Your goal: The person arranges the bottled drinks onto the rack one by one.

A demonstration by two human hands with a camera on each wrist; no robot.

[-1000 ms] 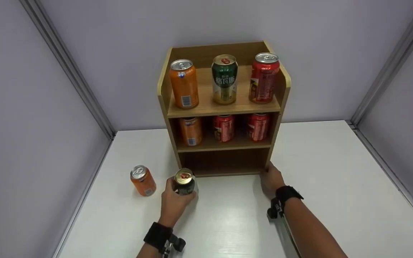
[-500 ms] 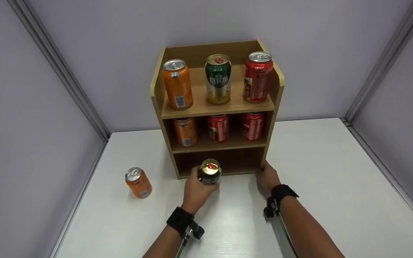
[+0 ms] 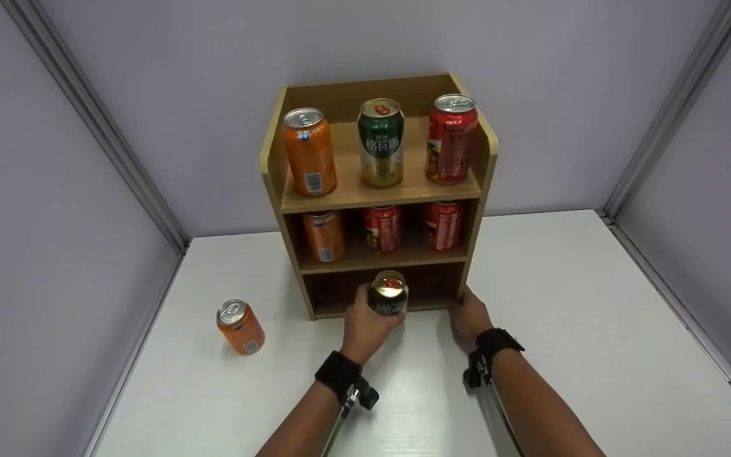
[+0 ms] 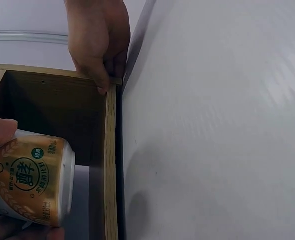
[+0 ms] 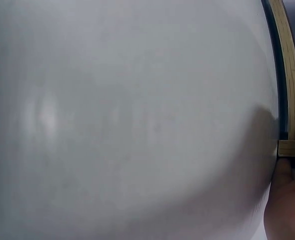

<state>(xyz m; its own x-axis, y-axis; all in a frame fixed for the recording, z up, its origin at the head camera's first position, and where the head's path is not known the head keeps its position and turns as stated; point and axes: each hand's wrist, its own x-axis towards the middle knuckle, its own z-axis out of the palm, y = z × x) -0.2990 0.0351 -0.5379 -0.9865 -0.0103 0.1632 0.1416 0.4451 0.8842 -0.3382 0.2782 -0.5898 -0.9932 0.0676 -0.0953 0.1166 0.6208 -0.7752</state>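
Note:
In the head view my left hand [image 3: 365,329] grips a green-and-gold drink can [image 3: 390,293] at the front of the bottom compartment of a wooden shelf [image 3: 383,263]. The left wrist view shows the can's gold lower part [image 4: 30,175] held clear of the compartment floor, between thumb and fingers. At the lower right corner of the shelf, my right hand [image 3: 470,316] holds the side panel [image 4: 52,75], its thumb over the front edge. Most of the right hand's fingers are hidden behind the panel; the right wrist view catches only part of this hand [image 5: 287,210].
An orange can [image 3: 242,327] stands on the white table [image 3: 562,304], left of the shelf. On the top board are an orange can [image 3: 310,152], a green can [image 3: 381,143] and a red can [image 3: 452,139]. The middle board holds one orange can [image 3: 324,236] and two red ones.
My left hand has carried the green can rightward and forward, from beside the shelf's lower left corner to the bottom compartment's opening. The right hand stays at the shelf corner. The head view has shifted slightly.

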